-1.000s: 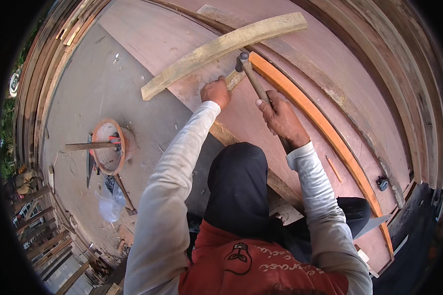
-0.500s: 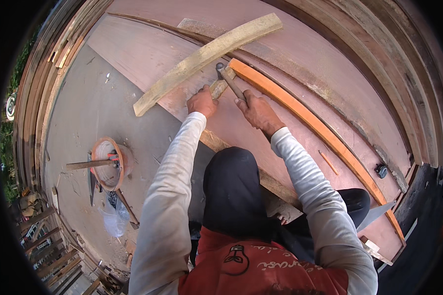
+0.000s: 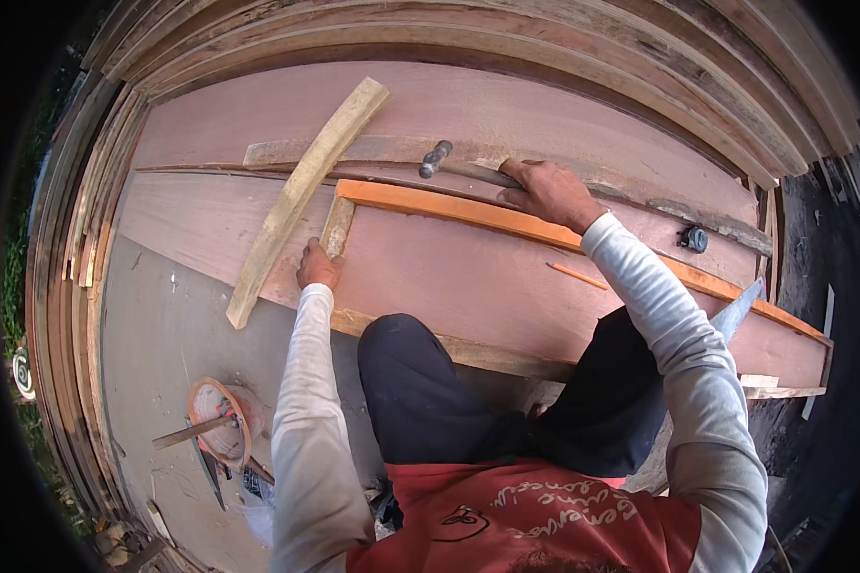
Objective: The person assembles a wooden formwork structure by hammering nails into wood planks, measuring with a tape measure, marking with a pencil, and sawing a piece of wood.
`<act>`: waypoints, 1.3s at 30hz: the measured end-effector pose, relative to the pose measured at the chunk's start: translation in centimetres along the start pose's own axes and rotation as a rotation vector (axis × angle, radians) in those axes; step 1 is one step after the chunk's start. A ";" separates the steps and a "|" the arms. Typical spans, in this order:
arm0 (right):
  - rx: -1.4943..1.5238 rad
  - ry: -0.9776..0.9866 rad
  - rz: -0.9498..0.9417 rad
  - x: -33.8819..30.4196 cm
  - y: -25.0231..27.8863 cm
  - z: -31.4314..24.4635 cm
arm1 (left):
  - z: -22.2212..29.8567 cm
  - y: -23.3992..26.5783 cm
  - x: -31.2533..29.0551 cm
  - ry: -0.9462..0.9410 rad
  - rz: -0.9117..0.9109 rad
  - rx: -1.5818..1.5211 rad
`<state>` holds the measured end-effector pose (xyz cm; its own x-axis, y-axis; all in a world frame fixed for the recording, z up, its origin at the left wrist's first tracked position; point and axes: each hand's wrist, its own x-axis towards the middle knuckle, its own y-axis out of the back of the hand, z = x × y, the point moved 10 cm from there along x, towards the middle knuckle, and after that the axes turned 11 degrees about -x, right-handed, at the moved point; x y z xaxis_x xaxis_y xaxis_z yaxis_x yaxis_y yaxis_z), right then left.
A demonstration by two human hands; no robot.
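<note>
My right hand is closed round the handle of a hammer, whose metal head is above the far side of the orange wooden strip. A short pale wooden crosspiece meets that strip's left end. Gripping the crosspiece near its closer end is my left hand. Along the near side runs another wooden strip, partly hidden by my legs. These pieces lie on a pinkish plywood sheet. Left of the crosspiece, a loose, slightly curved pale strip rests across the sheet.
An orange pencil lies inside the frame, and a dark tape measure beyond it. A saw blade shows by my right arm. On the grey floor stands a bucket with tools. Stacked boards border the far side.
My right hand and the hammer have moved from above the crosspiece to beyond the orange strip. My left hand still grips the crosspiece. The whole view has turned and shifted.
</note>
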<state>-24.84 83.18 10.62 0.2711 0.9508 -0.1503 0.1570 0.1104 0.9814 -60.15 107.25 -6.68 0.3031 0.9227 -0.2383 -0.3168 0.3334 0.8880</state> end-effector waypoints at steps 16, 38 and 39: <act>-0.397 -0.295 0.505 -6.0 -1.0 21.1 | 7.7 -5.5 -13.4 -0.311 -0.017 -0.278; -0.421 -0.129 0.528 -3.3 -8.2 14.7 | 8.0 -6.8 -12.6 -0.370 -0.232 -0.091; -0.406 -0.140 0.503 -3.3 -8.2 14.9 | 8.0 -7.0 -12.5 -0.349 -0.261 -0.059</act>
<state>-12.84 74.85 1.27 0.3428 0.8715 0.3508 -0.3837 -0.2110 0.8990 -54.53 91.87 -6.74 0.6622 0.6885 -0.2956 -0.2368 0.5666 0.7892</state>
